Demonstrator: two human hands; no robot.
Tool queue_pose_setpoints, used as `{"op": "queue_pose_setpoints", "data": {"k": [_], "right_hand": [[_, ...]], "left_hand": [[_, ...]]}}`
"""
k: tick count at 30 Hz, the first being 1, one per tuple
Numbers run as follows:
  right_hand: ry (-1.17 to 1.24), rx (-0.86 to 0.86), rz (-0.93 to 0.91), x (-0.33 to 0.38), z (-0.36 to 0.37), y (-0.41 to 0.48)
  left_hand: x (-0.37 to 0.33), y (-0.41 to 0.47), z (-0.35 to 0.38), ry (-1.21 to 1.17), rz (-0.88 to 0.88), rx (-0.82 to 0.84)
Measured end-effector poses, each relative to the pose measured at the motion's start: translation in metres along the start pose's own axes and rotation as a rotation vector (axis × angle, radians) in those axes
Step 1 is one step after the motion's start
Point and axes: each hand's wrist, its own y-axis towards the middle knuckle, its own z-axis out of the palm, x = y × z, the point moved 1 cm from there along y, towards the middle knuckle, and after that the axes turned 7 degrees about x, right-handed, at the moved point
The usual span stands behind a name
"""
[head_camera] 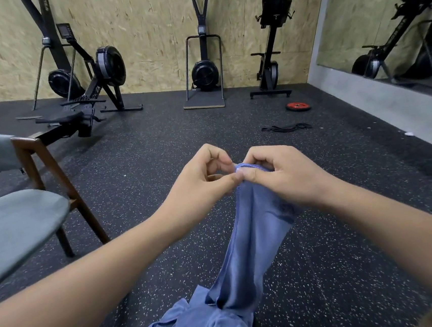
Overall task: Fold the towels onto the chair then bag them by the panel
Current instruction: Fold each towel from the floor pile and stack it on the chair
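**Both hands meet at the towel's top hem; the chair sits off to your left**

Your left hand (200, 180) and right hand (282, 175) are side by side, thumbs nearly touching, out in front of you above the floor (154, 132). Your right hand is curled over the top hem of the blue towel (256, 238) and pinches it between thumb and forefinger. Your left hand, fingers curled as well, pinches the same hem just beside it, at what looks like the corner.

The towel hangs from that shared grip as one long, bunched strip. Its long axis runs from your fingers down and back toward you, and its lower end lies heaped at the bottom edge of the view. You cannot tell from here whether that heap rests on the floor or on you.

Because both grips sit at one point on the hem, the cloth has no width. The likely next move is to part your hands along the hem so that the towel opens flat.

The chair (13, 230) stands well to the left, its grey seat at the left edge of the view and lower than your hands. Your left hand is the nearer one to it, so the fold will probably travel leftward across your body. No bag shows in this view.
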Motion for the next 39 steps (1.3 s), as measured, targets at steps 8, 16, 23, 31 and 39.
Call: {"op": "queue_pose_setpoints", "data": {"k": [8, 16, 23, 31, 39], "right_hand": [[0.04, -0.025, 0.022, -0.001, -0.008, 0.001], [0.016, -0.14, -0.036, 0.003, -0.018, 0.001], [0.058, -0.212, -0.05, 0.004, -0.023, 0.0], [0.059, -0.244, -0.037, 0.007, -0.025, -0.003], [0.041, -0.302, -0.035, 0.007, -0.034, -0.005]], "left_hand": [[0.016, -0.003, 0.004, 0.007, -0.005, 0.007], [0.036, -0.008, 0.017, 0.03, 0.007, -0.034], [0.047, -0.014, 0.028, 0.113, 0.029, -0.05], [0.05, -0.012, 0.032, 0.145, 0.046, -0.066], [0.073, -0.018, 0.036, 0.25, -0.065, 0.035]]}}
